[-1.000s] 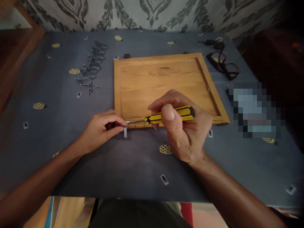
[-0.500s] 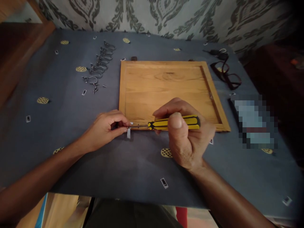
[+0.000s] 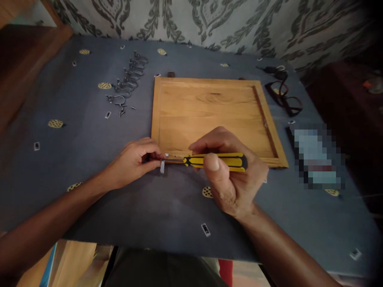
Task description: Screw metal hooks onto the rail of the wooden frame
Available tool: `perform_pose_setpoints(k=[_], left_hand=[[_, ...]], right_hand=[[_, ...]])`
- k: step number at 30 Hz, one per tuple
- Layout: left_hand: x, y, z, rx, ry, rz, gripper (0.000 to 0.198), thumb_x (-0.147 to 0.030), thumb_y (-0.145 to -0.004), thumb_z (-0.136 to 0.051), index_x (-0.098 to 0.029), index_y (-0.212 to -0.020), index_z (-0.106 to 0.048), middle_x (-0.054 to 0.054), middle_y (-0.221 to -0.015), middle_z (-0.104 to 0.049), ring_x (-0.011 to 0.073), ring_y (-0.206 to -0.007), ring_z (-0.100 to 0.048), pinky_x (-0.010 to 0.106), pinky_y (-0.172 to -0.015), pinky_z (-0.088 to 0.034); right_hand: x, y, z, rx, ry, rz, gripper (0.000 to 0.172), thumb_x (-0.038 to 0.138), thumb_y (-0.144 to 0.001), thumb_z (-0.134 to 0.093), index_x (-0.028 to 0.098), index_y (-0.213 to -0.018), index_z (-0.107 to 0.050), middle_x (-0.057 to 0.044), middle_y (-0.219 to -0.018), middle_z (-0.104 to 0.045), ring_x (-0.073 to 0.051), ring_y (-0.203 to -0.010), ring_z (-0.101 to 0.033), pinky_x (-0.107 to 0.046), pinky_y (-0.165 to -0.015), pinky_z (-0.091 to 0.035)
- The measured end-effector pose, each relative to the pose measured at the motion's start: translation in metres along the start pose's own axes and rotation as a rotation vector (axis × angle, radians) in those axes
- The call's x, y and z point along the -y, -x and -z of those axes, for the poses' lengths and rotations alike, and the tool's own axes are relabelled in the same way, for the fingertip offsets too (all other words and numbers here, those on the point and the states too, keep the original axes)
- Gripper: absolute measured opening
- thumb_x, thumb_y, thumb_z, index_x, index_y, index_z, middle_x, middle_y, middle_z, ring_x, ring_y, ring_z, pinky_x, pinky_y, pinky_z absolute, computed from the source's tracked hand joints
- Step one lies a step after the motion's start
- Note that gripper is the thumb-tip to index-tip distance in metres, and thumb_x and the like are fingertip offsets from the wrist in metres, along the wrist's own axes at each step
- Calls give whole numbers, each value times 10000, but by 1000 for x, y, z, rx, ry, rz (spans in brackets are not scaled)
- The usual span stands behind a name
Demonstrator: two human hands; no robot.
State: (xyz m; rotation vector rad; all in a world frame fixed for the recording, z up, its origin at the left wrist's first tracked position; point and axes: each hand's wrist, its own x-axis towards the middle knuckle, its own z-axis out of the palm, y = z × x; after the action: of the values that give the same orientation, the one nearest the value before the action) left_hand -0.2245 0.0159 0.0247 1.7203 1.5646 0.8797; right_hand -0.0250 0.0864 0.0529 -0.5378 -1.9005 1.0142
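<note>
At left I saw a row of curved, dark metal hooks (image 3: pixel 130 77), too crowded to count, with small metal screws (image 3: pixel 121 113) just beside its near end. The bare left hand (image 3: pixel 142 161) bent thumb and forefinger towards each other at the near-left corner of the framed, honey-coloured wooden panel (image 3: pixel 197 107); I could not tell whether they gripped anything. A small pale strip (image 3: pixel 162 166), its material unclear, showed below the fingertips. The screwdriver with a yellow-and-black ribbed handle (image 3: pixel 196 161) lay between both hands, above the panel's near edge, its long axis running almost level and its shaft pointing left; the left fingertips hid its tip. I had the right hand (image 3: pixel 241 175) wrapped around the handle, the thumb covering its middle. Farther right lay dark-framed glasses (image 3: pixel 285 99) and a dark rectangular object (image 3: pixel 317 155), its surface pixelated.
</note>
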Motion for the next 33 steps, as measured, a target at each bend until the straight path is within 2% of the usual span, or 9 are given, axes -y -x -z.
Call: perform_pose_setpoints(k=[10, 20, 28, 33], left_hand=[[1, 4, 3, -25, 5, -30, 61, -155, -829, -658, -168, -888, -667, -1, -818, -600, 82, -699, -552, 200, -653, -452], [7, 6, 2, -10, -12, -58, 29, -170, -839, -639, -172, -853, -664, -2, -811, -610, 92, -704, -570, 213, -652, -460], [10, 8, -1, -18, -99, -85, 96, -169, -884, -584, -173, -856, -676, -1, -809, -606, 109, -763, -578, 227, -684, -425], [10, 7, 0, -22, -131, -98, 137, -212, -907, -563, -177, -852, -684, 6, -798, -612, 106, -723, -570, 222, -651, -408]], right_hand=[[-2, -2, -2, 25, 8, 41, 131, 337, -940, -591, 240, -863, -637, -3, -762, -603, -147, -668, -578, -329, -598, -468], [5, -4, -9, 79, 70, 14, 228, 412, -950, -571, 215, -855, -635, 0, -755, -598, -146, -669, -587, -323, -597, -469], [2, -4, -9, 45, 51, 30, 199, 375, -946, -580, 217, -845, -648, 4, -754, -609, -143, -649, -587, -320, -586, -456], [1, -4, -6, 22, 54, 33, 209, 385, -951, -572, 222, -847, -652, 5, -758, -611, -149, -655, -599, -334, -599, -469]])
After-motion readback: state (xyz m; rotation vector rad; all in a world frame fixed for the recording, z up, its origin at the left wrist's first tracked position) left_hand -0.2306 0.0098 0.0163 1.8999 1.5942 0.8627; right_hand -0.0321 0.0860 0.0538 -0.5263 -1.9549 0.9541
